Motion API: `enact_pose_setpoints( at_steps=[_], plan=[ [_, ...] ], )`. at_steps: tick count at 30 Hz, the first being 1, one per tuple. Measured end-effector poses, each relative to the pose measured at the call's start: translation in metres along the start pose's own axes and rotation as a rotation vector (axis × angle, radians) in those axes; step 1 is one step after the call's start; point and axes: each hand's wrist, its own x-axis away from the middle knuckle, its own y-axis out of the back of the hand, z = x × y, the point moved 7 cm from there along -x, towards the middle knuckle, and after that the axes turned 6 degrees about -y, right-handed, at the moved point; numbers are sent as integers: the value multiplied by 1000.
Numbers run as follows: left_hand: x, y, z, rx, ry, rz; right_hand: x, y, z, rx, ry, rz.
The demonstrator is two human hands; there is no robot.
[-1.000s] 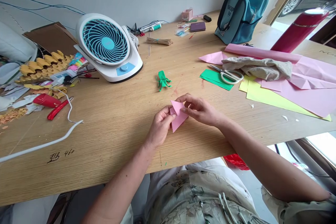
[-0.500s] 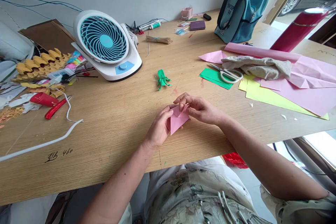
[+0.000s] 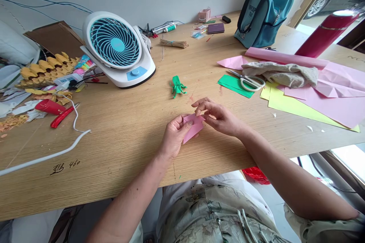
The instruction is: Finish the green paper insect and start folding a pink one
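Observation:
A small folded piece of pink paper point(image 3: 191, 133) is held just above the table near its front edge. My left hand point(image 3: 174, 133) grips its left side, thumb lying on top and fingers underneath. My right hand point(image 3: 218, 117) is at the paper's upper right corner, with thumb and index finger closed on that edge and the other fingers curved above it. Beyond my hands a green folded-paper figure point(image 3: 177, 86) with thin legs rests on the wood.
To the right, white-handled scissors point(image 3: 251, 82) lie on green paper point(image 3: 232, 83), beside a grey glove point(image 3: 281, 74) and pink and yellow sheets point(image 3: 299, 106). A fan point(image 3: 116, 45) stands back left; a white cable point(image 3: 57, 153) crosses the left. A red bottle point(image 3: 327, 32) and blue bag point(image 3: 261, 19) stand back right.
My left thumb has moved onto the middle of the pink paper, pressing a flap that my right fingers were lifting. The upper part of the paper now lies flatter.

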Motion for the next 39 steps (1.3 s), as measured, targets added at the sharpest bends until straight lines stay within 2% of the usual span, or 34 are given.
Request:
enact_pose_setpoints(
  at_steps=[4,9,13,17,23,31,36,39],
  plan=[
    [-2,8,-7,-48,-124,-76,2,0,8,127,92,-17],
    [-1,8,-7,-49,-89,-66,4,5,13,219,179,-56],
    [-1,9,-8,-63,-87,-81,6,2,12,259,204,7],
    [0,9,-7,-55,-88,-80,8,-1,12,264,228,49],
    [0,6,-7,-49,-106,-46,6,1,15,190,244,25],
    [-2,14,-3,-172,-149,-68,0,2,0,2,52,-34],
    [-1,12,-7,-323,-240,3,-2,0,-14,-130,-132,-55],
    [1,10,-11,-412,-286,26,-3,-2,-21,-207,-182,-78]
  ],
)
